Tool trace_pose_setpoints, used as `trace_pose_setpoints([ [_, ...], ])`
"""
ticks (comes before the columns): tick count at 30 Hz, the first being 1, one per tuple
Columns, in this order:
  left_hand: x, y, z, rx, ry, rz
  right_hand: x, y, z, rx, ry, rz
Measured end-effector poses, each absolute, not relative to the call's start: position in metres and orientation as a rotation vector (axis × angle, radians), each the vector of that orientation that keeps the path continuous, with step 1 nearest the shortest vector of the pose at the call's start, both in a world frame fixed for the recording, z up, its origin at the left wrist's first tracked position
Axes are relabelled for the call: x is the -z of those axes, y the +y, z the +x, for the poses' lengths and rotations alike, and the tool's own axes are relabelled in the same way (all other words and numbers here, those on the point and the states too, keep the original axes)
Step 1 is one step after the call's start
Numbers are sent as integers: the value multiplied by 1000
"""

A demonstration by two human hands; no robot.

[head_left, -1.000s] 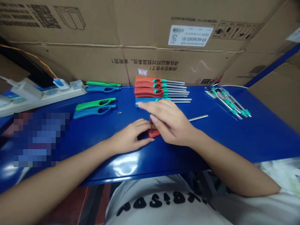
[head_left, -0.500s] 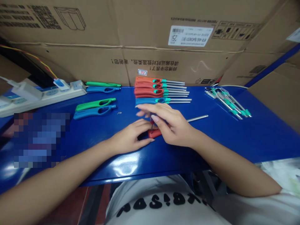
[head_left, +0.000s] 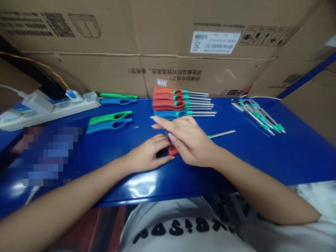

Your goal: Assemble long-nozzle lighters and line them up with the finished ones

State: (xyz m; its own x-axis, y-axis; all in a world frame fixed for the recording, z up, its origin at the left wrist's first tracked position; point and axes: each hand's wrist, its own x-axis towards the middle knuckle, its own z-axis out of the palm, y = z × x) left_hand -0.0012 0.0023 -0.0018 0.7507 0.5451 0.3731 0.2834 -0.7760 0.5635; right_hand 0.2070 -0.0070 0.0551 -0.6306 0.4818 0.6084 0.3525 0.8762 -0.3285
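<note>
A red long-neck lighter (head_left: 172, 151) lies on the blue table, its metal tube (head_left: 223, 133) pointing right from under my right hand. My left hand (head_left: 147, 154) is closed about the handle end, fingers on the far side and thumb on the near side. In my right hand (head_left: 196, 141) is a small screwdriver (head_left: 171, 145), held upright with its tip on the lighter's handle; the fingers hide most of its grip. Just beyond my hands, a blue lighter (head_left: 165, 114) lies below a row of red and orange lighters (head_left: 164, 104).
Green handle shells (head_left: 105, 118) and blue handle shells (head_left: 107, 126) lie left, near tiny metal pieces (head_left: 136, 127). Several metal tubes with teal parts (head_left: 258, 115) are piled right. A power strip (head_left: 59, 108) sits at the left; a cardboard wall (head_left: 168, 42) closes off the back.
My right hand has tilted slightly over the screwdriver, covering more of the lighter's handle. The whole view has shifted a little; the left hand keeps its hold.
</note>
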Motion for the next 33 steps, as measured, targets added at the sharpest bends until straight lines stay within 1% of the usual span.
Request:
trace_pose_setpoints([
  [2, 1, 2, -2, -728, 626, 2476, -53, -5, 206, -386, -2237, -610],
  [4, 1, 2, -2, -729, 633, 2473, -50, -3, 206, -383, -2162, -606],
  [9, 2, 2, -1, -737, 629, 2458, -47, 3, 208, -45, -2114, -587],
  [11, 1, 2, -1, -741, 617, 2458, -48, 3, 209, 8, -2157, -563],
  [15, -1, 2, -1, -728, 603, 2462, -51, 1, 209, -252, -2191, -513],
  [17, -1, 2, -1, -728, 606, 2460, -52, 0, 208, -312, -2148, -505],
  [19, 0, 2, -1, -737, 609, 2460, -53, 1, 208, -220, -2136, -513],
  [23, 3, 2, -1, -761, 605, 2459, -54, 1, 213, 68, -2201, -492],
  [25, 2, 2, 0, -763, 604, 2461, -54, 1, 215, 135, -2257, -487],
  [27, 1, 2, 0, -745, 608, 2471, -54, 0, 216, 71, -2287, -492],
  [31, -2, 1, -1, -707, 622, 2494, -55, -1, 212, -270, -2210, -447],
  [33, -2, 0, -1, -720, 622, 2496, -57, 0, 211, -286, -2176, -442],
])
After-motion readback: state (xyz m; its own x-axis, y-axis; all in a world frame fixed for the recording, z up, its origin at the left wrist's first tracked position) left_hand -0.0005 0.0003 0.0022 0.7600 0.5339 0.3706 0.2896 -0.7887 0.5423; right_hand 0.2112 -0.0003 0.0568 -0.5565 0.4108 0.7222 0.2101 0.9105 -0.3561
